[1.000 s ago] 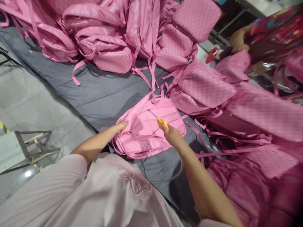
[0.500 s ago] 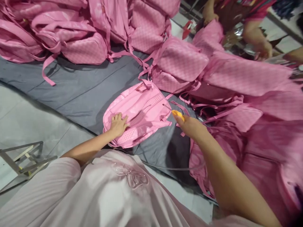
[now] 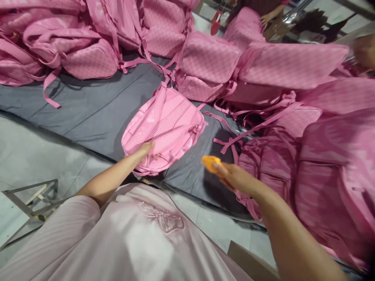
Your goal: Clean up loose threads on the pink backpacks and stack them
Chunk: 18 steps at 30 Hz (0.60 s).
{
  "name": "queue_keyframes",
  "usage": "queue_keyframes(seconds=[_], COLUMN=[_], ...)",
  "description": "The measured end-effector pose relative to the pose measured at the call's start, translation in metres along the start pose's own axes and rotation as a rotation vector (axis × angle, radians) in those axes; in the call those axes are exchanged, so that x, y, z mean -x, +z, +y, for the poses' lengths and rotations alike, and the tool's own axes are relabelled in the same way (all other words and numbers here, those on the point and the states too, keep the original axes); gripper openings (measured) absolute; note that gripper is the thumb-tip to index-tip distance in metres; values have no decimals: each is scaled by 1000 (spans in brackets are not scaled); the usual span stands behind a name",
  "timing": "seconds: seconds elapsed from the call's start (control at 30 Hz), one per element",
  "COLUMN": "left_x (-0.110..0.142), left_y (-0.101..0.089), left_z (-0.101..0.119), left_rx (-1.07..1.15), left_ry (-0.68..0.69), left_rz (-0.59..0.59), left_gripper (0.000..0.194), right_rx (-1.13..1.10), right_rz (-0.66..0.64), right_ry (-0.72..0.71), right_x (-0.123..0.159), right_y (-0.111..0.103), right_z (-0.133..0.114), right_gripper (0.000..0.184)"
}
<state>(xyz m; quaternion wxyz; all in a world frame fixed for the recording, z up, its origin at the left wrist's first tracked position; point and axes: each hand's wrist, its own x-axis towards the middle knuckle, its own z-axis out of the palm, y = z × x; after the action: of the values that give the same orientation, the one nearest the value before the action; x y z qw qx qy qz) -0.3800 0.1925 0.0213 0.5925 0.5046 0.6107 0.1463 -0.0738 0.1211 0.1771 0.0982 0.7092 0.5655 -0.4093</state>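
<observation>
A pink backpack [image 3: 164, 125] lies back-side up on a grey cloth [image 3: 88, 109], its perforated padding facing me. My left hand [image 3: 145, 150] grips its near lower edge, fingers closed on the fabric. My right hand [image 3: 234, 177] hovers to the right of the backpack, closed round a small orange-yellow tool [image 3: 211, 162] that sticks out toward the bag. The tool's tip is clear of the bag. Loose pink straps [image 3: 225, 142] trail between the backpack and my right hand.
Heaps of pink backpacks [image 3: 88, 43] fill the back and the right side [image 3: 322, 156]. Another person's hand [image 3: 267, 18] rests on a bag at the far top. A metal frame [image 3: 29, 199] stands on the tiled floor at left. A cardboard edge [image 3: 249, 261] shows below my right arm.
My right hand with the orange tool has drawn back from the backpack toward me. My left hand has slid from the bag's padding to its near edge, and the bag has turned.
</observation>
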Motion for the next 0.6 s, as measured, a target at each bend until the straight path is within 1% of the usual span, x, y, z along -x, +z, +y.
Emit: queue_keyframes(seconds=[0.03, 0.07, 0.1, 0.13, 0.17, 0.2, 0.23, 0.27, 0.3, 0.33, 0.37, 0.4, 0.43, 0.47, 0.5, 0.53, 0.57, 0.6], left_x=[-1, 1, 4, 9, 14, 19, 23, 26, 28, 28, 27, 25, 22, 19, 15, 10, 5, 0], left_y=[2, 8, 17, 28, 39, 50, 59, 65, 67, 65, 57, 45, 30, 11, -9, -29, -48, -66], left_z=[3, 5, 6, 8, 9, 9, 10, 10, 10, 10, 10, 9, 7, 5, 2, -1, -4, -7], left_rx=[7, 0, -15, -60, -134, -221, -305, -370, -405, -402, -387, -387, -359, -247, -69, 146, 361, 542], left_ry=[-25, -30, -11, 39, 116, 203, 285, 348, 382, 389, 390, 395, 394, 356, 272, 150, 8, -129], left_rz=[-2, 6, 29, 66, 106, 137, 156, 162, 153, 134, 122, 124, 150, 206, 277, 346, 394, 406], left_gripper=[52, 51, 48, 45, 46, 50, 53, 54, 53, 54, 57, 62, 65, 64, 58, 46, 33, 21], right_rx=[-38, -48, -26, 22, 80, 135, 182, 216, 233, 233, 220, 199, 177, 160, 149, 142, 135, 124], right_rz=[-81, -78, 15, 155, 288, 376, 415, 422, 414, 400, 385, 361, 324, 283, 245, 213, 206, 205], right_ry=[-8, -20, -15, 0, 23, 50, 81, 116, 153, 179, 190, 188, 184, 183, 186, 197, 208, 213], right_x=[1, 0, -2, -5, -9, -13, -16, -17, -18, -16, -13, -8, -2, 5, 13, 21, 28, 34], right_y=[5, 8, 10, 10, 8, 6, 4, 2, 2, 4, 9, 16, 26, 39, 53, 69, 85, 102], right_z=[1, -1, -4, -8, -14, -21, -27, -34, -40, -44, -47, -49, -49, -47, -46, -44, -43, -44], right_gripper=[78, 77, 74, 72, 69, 67, 66, 65, 65, 63, 62, 60, 59, 56, 53, 50, 47, 44])
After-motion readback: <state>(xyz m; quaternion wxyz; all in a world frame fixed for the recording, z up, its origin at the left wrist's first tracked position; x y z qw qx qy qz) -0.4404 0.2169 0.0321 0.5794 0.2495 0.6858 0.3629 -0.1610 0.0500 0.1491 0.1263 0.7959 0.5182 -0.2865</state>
